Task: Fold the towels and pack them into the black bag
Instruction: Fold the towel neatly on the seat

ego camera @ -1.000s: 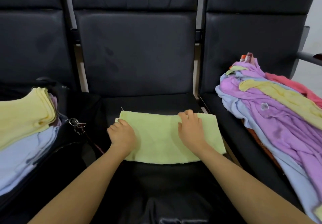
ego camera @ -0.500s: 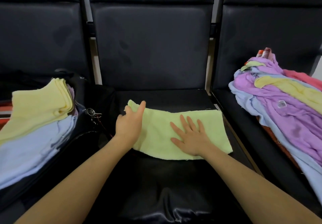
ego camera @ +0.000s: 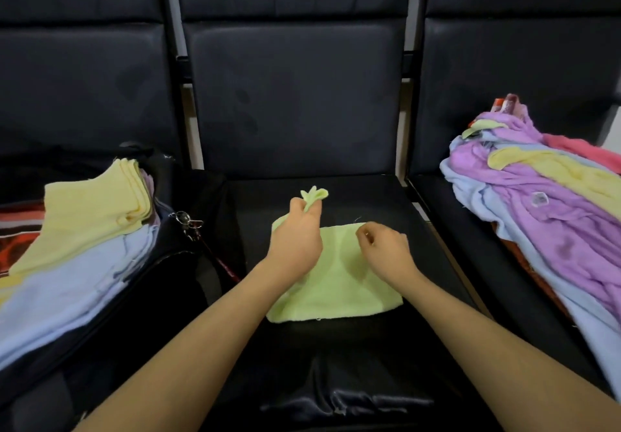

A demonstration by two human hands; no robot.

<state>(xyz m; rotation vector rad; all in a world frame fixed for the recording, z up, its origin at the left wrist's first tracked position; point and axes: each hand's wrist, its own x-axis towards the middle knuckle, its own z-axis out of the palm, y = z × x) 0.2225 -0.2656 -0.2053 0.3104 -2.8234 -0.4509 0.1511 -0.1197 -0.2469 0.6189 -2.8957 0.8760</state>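
Note:
A light green towel (ego camera: 339, 283) lies folded over on the middle black seat (ego camera: 336, 347). My left hand (ego camera: 297, 240) pinches one of its corners and holds that corner raised above the far edge. My right hand (ego camera: 384, 251) has its fingers curled at the towel's far right corner and seems to pinch it. The black bag (ego camera: 161, 283) lies open on the left seat, with folded yellow towels (ego camera: 94, 209) stacked on folded light blue towels (ego camera: 67, 293) inside it.
A loose heap of purple, blue, yellow and pink towels (ego camera: 537, 216) covers the right seat. A metal key ring (ego camera: 186, 221) hangs at the bag's near edge. Black chair backs (ego camera: 295, 95) rise behind all three seats.
My left hand has brought the towel's left end over to the right, making the towel about half as wide. My right hand has lifted from lying flat and curled at the far right corner.

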